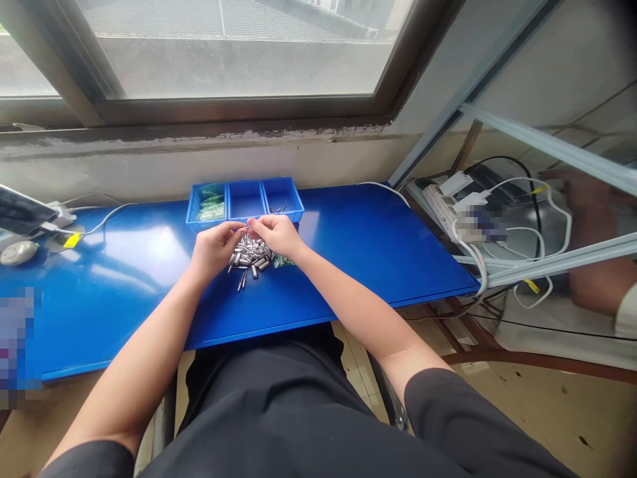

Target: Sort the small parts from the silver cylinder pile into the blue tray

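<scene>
My left hand (216,249) and my right hand (276,234) meet fingertip to fingertip just in front of a blue three-part bin (302,211). Both are closed in a pinch, and whatever lies between the fingers is too small to make out. Under them is a pile of small shiny metal cylinders and pins (253,255), a few lying loose toward me. Green pieces (283,261) show at the pile's right, partly behind my right hand. In the bin's left compartment are green-and-clear small pieces (212,204); a few tiny dark pieces (279,210) lie in the right one.
The bin stands on a blue table (358,245) against the window wall. At left are a phone or tablet (24,209) on a cable and a white mouse-like object (18,252). A metal frame (547,136), power strip (440,206), cables and another person's arm (592,232) are at right.
</scene>
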`<state>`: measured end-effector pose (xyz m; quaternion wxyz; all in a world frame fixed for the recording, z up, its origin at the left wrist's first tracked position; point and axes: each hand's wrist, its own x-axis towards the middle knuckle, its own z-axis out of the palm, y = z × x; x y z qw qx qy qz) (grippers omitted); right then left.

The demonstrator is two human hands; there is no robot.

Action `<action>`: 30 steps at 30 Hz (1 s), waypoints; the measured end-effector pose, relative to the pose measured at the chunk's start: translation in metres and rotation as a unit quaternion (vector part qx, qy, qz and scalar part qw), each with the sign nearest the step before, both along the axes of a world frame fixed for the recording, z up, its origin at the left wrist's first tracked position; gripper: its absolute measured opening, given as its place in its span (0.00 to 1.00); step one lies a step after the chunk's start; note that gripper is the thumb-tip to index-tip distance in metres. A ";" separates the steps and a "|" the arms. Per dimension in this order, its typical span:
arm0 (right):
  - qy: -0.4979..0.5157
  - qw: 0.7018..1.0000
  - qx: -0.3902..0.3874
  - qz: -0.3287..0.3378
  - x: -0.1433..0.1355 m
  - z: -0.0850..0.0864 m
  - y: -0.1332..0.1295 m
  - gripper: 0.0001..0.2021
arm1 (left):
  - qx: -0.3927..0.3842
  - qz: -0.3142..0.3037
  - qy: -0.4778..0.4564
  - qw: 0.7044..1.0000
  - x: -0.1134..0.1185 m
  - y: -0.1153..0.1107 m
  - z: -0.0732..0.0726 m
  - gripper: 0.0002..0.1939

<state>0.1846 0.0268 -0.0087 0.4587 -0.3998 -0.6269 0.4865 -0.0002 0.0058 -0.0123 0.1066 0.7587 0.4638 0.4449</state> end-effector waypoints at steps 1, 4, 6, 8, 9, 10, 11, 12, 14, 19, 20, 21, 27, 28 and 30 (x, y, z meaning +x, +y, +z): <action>0.001 1.000 0.000 0.000 0.000 0.000 0.000 0.29 | -0.001 -0.001 -0.001 1.000 0.000 0.000 0.000 0.14; -0.001 1.000 0.005 0.002 0.000 -0.002 0.001 0.30 | -0.007 -0.002 -0.004 1.000 0.000 0.000 0.000 0.14; -0.008 1.000 0.008 0.001 0.000 -0.003 0.001 0.29 | -0.009 -0.001 -0.005 1.000 0.000 0.000 0.000 0.14; -0.016 1.000 0.011 0.002 0.000 -0.005 0.002 0.29 | -0.010 0.002 -0.004 1.000 0.000 0.000 0.000 0.14; -0.017 1.000 0.013 0.003 0.000 -0.005 0.002 0.29 | -0.010 0.002 -0.004 1.000 0.001 -0.001 0.000 0.14; -0.018 1.000 0.015 0.003 0.000 -0.005 0.002 0.28 | -0.010 0.003 -0.004 1.000 0.001 -0.001 0.000 0.14; -0.019 1.000 0.017 0.004 0.000 -0.006 0.002 0.28 | -0.011 0.003 -0.004 1.000 0.001 -0.001 0.000 0.15; -0.020 1.000 0.018 0.005 0.000 -0.006 0.002 0.27 | -0.012 0.004 -0.003 1.000 0.001 -0.001 0.000 0.15; -0.023 0.999 0.023 0.004 0.000 -0.005 0.002 0.26 | -0.014 0.005 0.000 1.000 0.001 -0.001 0.001 0.15; -0.027 0.999 0.029 0.006 0.001 -0.004 0.001 0.23 | -0.013 0.003 -0.002 1.000 0.001 -0.001 0.001 0.15; -0.029 0.999 0.029 0.006 0.001 -0.004 0.001 0.23 | -0.012 0.003 -0.001 1.000 0.001 -0.001 0.001 0.15; -0.031 0.999 0.029 0.006 0.001 -0.004 0.001 0.22 | -0.013 0.003 0.000 1.000 0.001 -0.001 0.002 0.15; -0.039 0.999 0.033 0.003 0.001 -0.002 0.000 0.21 | -0.008 0.003 0.000 1.000 0.001 -0.001 0.002 0.15; -0.040 0.999 0.033 0.003 0.001 -0.002 0.000 0.21 | -0.008 0.003 0.000 1.000 0.001 -0.001 0.002 0.15; -0.041 0.999 0.033 0.003 0.001 -0.001 0.000 0.21 | -0.011 0.002 0.000 1.000 0.002 -0.001 0.002 0.15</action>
